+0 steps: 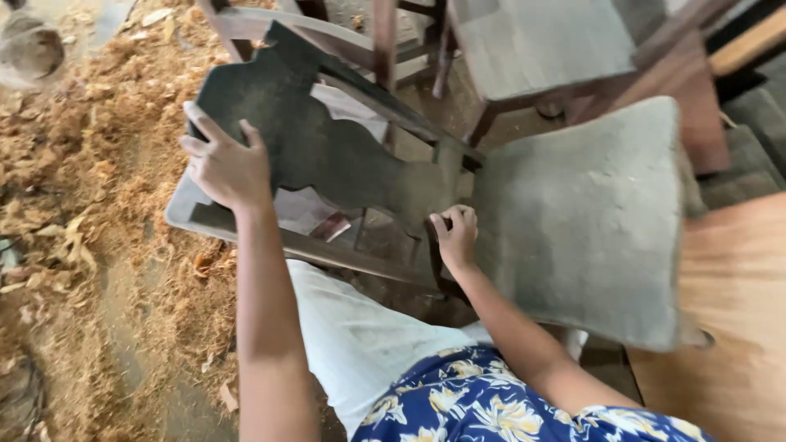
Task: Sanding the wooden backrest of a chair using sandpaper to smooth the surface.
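Blue flowered clothing (491,401) sits nearest. Left hand (228,168) clamps the dark carved wooden chair back (327,151); right hand (455,236), grip closed, rubs its lower edge, judged mid-sanding; next, firmer strokes.

we noted the chair (426,180) was wood, its dark backrest (319,147) matt, seat (581,221) dull grey and dusty; wood shavings (98,164) lay rough and dry.

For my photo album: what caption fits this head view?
Left hand steadies a dark chair back; right hand presses near its grey seat, above wood shavings.
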